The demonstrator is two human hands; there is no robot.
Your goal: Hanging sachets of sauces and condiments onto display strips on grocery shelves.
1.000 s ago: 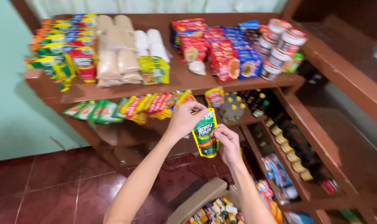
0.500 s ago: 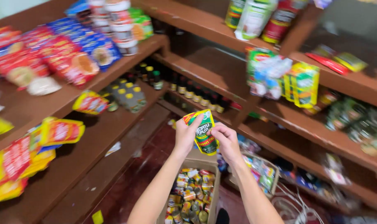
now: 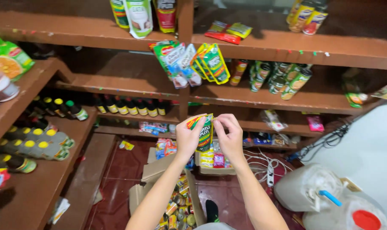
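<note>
Green sachet point(image 3: 205, 135) with yellow-red top, pinched upright between left hand point(image 3: 188, 138) and right hand point(image 3: 230, 136) above open carton point(image 3: 153, 179); shelves point(image 3: 129, 87) swung leftward since half-second earlier, pouch unmoved in grip.

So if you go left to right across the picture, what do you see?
Yellow-capped bottles → left hand → green pouch → right hand → pink packet → white jug with a red cap.
</note>
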